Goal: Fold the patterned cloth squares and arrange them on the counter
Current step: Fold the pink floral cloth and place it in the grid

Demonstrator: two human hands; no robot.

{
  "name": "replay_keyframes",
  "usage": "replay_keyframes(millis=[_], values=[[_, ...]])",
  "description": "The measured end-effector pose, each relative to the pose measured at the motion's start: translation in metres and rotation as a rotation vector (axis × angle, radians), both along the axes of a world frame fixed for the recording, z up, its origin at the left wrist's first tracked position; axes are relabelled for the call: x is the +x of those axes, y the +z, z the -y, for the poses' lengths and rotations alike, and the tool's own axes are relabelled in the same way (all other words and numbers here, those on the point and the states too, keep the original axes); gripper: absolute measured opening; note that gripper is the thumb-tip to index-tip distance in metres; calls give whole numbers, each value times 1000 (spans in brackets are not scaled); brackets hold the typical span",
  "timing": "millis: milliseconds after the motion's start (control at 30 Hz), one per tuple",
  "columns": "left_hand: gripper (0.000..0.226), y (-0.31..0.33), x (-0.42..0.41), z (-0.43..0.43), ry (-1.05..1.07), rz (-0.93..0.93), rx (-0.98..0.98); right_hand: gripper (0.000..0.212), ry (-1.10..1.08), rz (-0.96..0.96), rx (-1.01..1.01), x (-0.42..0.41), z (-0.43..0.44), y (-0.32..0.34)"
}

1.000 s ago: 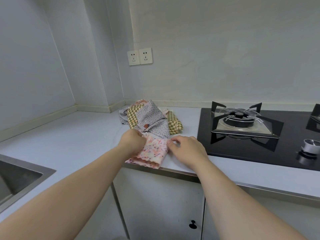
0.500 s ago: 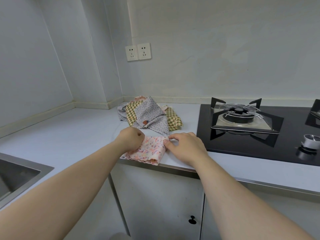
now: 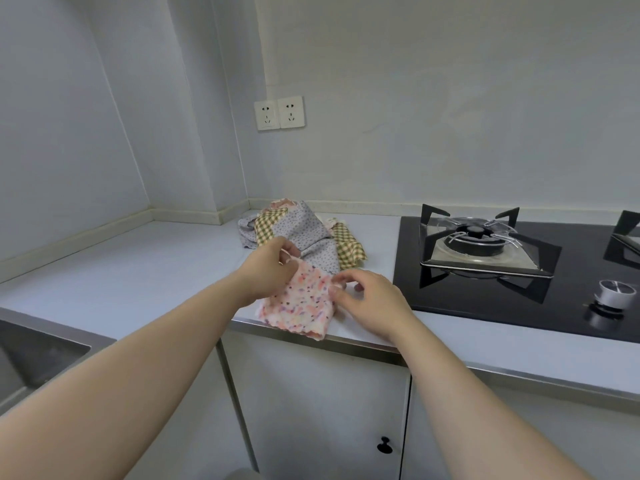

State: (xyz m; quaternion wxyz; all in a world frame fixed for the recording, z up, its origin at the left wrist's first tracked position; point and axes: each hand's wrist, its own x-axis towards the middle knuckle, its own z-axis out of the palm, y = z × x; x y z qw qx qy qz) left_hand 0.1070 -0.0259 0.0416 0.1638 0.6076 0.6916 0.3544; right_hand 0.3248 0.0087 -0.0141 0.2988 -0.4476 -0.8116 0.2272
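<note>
Both hands are pinching the pink floral cloth (image 3: pixel 304 306) at the counter (image 3: pixel 138 282) edge: left hand (image 3: pixel 273 268) far corner, right hand (image 3: pixel 370 299) right edge.

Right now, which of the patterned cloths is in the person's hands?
The pink floral cloth at the counter's front edge, pinched by the left hand and right hand. The grey dotted cloth and checked cloths lie heaped behind it, untouched.

Black gas hob (image 3: pixel 519 271) at right, steel sink (image 3: pixel 38 355) at left, twin wall sockets (image 3: pixel 279 113) (white) above
</note>
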Motion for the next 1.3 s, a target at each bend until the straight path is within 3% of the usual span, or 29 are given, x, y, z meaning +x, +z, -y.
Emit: replay_keyframes(millis=[100,200,367,533,800,933,1033,1100,1200,1300], values=[[20,19,3,18,-60,67,58,33,66,-204,-105,2,10,12],[25,38,7,37,-116,6,118,43,96,-229,-86,3,24,26],[23,68,17,76,-83,-103,196,17,93,-263,25,5,56,50],[20,91,22,114,-40,-139,249,18,167,-358,107,7,96,74],[17,116,22,159,-10,-59,316,10,198,-177,340,10,144,116],[16,127,21,174,-53,11,343,11,254,-89,278,8,163,141],[16,136,19,183,-57,33,364,41,317,-97,215,5,173,152],[16,140,16,188,-60,35,370,47,408,-161,119,5,182,159],[18,144,9,195,-81,63,365,32,547,-251,-51,10,194,172],[19,146,4,199,-88,99,369,29,542,-235,-102,11,199,179]])
